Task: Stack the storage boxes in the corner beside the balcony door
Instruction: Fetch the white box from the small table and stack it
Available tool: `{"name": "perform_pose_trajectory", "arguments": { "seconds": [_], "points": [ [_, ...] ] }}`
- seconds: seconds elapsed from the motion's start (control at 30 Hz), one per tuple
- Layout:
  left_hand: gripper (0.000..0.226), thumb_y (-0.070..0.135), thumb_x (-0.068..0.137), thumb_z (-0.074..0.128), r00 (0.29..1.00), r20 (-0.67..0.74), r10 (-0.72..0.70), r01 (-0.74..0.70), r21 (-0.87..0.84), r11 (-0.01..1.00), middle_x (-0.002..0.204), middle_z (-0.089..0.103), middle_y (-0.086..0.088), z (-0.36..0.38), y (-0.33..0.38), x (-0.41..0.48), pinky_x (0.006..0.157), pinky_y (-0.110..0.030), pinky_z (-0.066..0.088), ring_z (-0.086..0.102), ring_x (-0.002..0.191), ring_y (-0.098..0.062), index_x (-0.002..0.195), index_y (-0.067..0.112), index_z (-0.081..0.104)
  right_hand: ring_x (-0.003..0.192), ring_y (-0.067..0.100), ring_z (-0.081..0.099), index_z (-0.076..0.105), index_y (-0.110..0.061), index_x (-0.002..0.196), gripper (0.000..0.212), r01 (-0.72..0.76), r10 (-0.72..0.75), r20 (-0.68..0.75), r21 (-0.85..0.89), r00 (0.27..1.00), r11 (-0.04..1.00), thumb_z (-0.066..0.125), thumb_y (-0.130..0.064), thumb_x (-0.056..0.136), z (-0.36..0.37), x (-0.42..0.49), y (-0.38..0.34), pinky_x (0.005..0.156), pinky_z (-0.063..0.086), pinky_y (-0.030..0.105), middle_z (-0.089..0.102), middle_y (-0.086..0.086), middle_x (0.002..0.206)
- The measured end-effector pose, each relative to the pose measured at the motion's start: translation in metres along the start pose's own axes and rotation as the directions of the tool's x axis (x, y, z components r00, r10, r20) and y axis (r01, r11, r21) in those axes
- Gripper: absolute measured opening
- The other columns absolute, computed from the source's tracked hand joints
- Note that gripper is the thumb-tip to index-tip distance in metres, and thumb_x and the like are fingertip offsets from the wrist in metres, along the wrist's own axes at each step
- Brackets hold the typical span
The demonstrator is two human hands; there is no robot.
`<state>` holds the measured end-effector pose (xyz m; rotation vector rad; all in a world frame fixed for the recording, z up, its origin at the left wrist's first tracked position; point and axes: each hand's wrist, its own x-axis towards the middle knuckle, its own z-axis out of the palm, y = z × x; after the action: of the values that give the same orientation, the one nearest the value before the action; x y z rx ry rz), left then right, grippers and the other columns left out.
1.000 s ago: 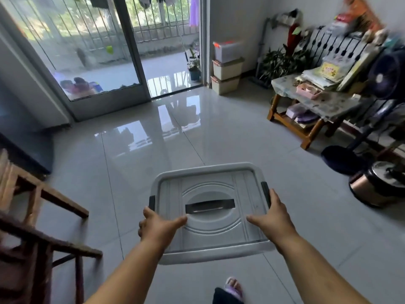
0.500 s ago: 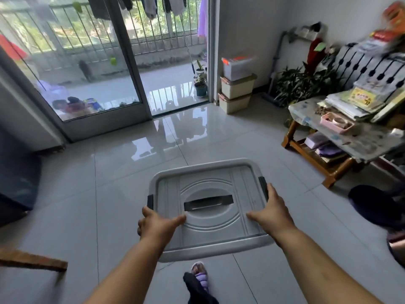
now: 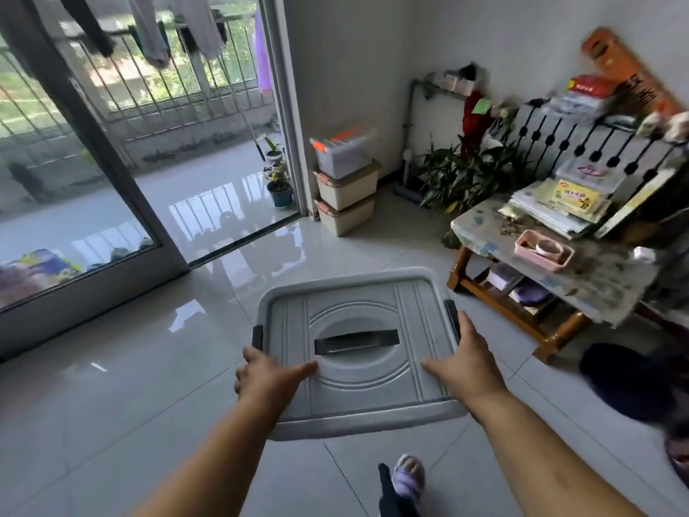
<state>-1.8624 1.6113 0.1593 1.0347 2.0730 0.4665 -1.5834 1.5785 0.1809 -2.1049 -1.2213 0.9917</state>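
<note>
I carry a grey lidded storage box (image 3: pixel 358 352) with a black top handle in front of me, above the tiled floor. My left hand (image 3: pixel 266 378) grips its left side, thumb lying on the lid. My right hand (image 3: pixel 466 367) grips its right side by the black latch. In the corner right of the balcony door (image 3: pixel 123 181) stands a stack of three boxes: a clear one with orange latches (image 3: pixel 345 153) on top of two beige ones (image 3: pixel 348 186) (image 3: pixel 346 216).
A low wooden table (image 3: pixel 559 285) piled with papers and a pink tray stands at the right. Potted plants (image 3: pixel 458 177) fill the space beyond it. A dark round object (image 3: pixel 630 382) lies on the floor right. My slippered foot (image 3: pixel 408 479) shows below.
I have walked closer to the corner with the box; the stack and balcony door look larger. The wooden chair at the left has dropped out of view. Both hands keep their grip.
</note>
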Motion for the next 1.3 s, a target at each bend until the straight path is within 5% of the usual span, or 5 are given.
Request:
{"name": "perform_pose_trajectory", "arguments": {
  "seconds": [0.47,0.87,1.3],
  "points": [
    [0.122,0.057,0.055,0.086,0.996,-0.058,-0.074,0.072,-0.036,0.997,0.143,0.039,-0.028,0.048,0.232,0.227,0.105,-0.052,0.041,0.042,0.13,-0.046,0.146,0.009,0.019,0.129,0.034,0.046,0.013,-0.024,0.153,0.104,0.074,-0.071,0.049,-0.061,0.996,0.995,0.079,-0.027,0.073,-0.039,0.331,-0.13,0.106,0.044,0.05,0.043,0.013,0.142],
    [0.116,0.058,0.055,0.085,0.996,-0.048,-0.077,0.075,-0.03,0.997,0.136,0.045,-0.026,0.064,0.415,0.455,0.104,-0.055,0.043,0.047,0.124,-0.045,0.141,0.011,0.023,0.142,0.034,0.031,0.008,-0.029,0.153,0.105,0.053,-0.053,-0.006,-0.061,0.999,0.997,0.078,-0.03,0.074,-0.026,0.592,-0.246,0.111,0.037,0.049,0.028,0.008,0.158],
    [0.119,0.06,0.054,0.085,0.999,-0.028,-0.03,0.029,-0.028,0.999,0.137,0.046,-0.024,0.134,0.629,0.629,0.106,-0.053,0.041,0.045,0.126,-0.044,0.144,0.01,0.024,0.143,0.031,0.032,0.008,-0.031,0.154,0.106,0.047,-0.049,-0.057,-0.041,0.997,0.998,0.079,-0.024,0.075,-0.09,0.853,-0.32,0.113,0.035,0.046,0.028,0.008,0.158]
  ]
}}
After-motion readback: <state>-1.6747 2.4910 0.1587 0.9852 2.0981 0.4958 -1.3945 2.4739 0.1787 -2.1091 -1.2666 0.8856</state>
